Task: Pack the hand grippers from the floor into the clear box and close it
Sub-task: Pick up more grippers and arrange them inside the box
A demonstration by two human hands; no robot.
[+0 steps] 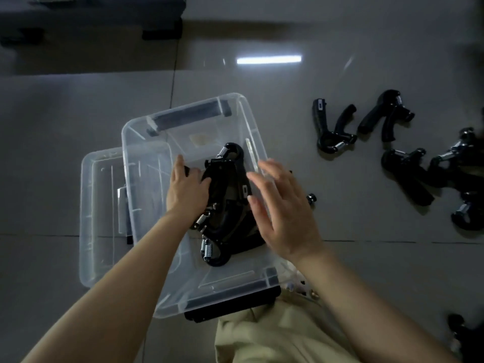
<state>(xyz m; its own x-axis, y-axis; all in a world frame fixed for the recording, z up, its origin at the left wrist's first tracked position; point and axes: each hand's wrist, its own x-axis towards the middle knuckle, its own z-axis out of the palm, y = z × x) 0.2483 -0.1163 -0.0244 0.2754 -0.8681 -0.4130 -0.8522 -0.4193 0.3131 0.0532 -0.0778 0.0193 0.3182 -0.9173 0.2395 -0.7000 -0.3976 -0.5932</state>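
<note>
The clear box (pixel 146 158) stands open on the tiled floor in front of me. Several black hand grippers (pixel 227 205) with metal springs lie piled inside it. My left hand (pixel 186 189) is down in the box, its fingers pressed on the left side of that pile. Above the box's right rim my right hand (pixel 282 208) hovers, blurred, fingers spread and holding nothing. More hand grippers (pixel 332 124) lie loose on the floor to the right, with a heap (pixel 445 176) at the far right edge.
The clear lid (pixel 97 218) lies flat on the floor, partly under the box's left side. My beige-clad knee (pixel 275 334) is just below the box. Dark furniture (pixel 91 17) stands at the top left. Another dark object (pixel 463 334) sits at the bottom right.
</note>
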